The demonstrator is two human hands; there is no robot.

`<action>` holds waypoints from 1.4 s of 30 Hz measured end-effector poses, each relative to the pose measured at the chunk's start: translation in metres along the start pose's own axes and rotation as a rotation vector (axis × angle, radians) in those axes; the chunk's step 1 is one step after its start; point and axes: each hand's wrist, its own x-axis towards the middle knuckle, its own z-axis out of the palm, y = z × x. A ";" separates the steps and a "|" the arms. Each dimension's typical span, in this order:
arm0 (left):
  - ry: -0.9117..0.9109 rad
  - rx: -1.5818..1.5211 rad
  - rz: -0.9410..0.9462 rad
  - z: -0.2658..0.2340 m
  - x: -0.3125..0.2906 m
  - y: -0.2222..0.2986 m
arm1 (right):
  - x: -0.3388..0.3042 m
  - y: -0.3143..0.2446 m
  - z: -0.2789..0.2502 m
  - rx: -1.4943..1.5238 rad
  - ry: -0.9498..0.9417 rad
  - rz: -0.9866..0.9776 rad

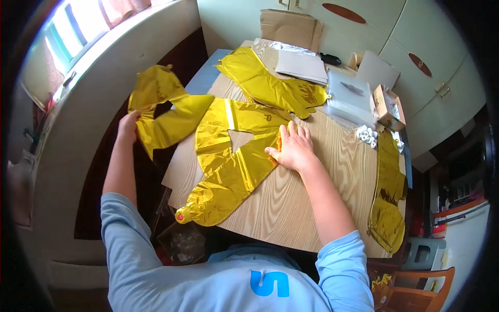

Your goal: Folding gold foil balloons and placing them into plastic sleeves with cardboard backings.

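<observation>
My left hand (130,126) is closed on the edge of a flat gold foil balloon (171,125), lifted beyond the table's left side. That balloon has an opening in its middle, and its tip meets a second flat gold foil balloon (228,182) on the table. My right hand (295,145) lies flat on the second balloon's right edge, fingers stretched out. This balloon has a cut-out, a shiny light stripe and a small red spot at its near end. Farther back lies another creased gold foil balloon (265,80).
On the wooden table (291,208), one more gold foil balloon (390,197) lies along the right edge. Behind stand grey sheets (301,65), clear plastic bags (351,96), a small open box (389,107) and white ribbon coils (367,136). A wooden chair (421,291) is lower right.
</observation>
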 end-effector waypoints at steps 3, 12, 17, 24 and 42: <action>0.375 0.096 0.213 -0.103 0.040 0.025 | 0.005 -0.008 -0.002 0.016 -0.017 -0.015; 0.599 0.840 0.853 -0.077 -0.105 0.137 | 0.005 -0.002 0.001 0.030 0.023 -0.007; -0.243 1.072 0.613 0.091 -0.236 0.028 | -0.024 -0.005 0.016 0.364 0.348 -0.023; -1.056 1.143 0.616 0.215 -0.358 -0.067 | -0.080 0.030 0.023 1.565 -0.173 0.353; -0.955 1.172 1.172 0.213 -0.304 -0.115 | -0.185 0.113 -0.002 0.149 0.052 -0.208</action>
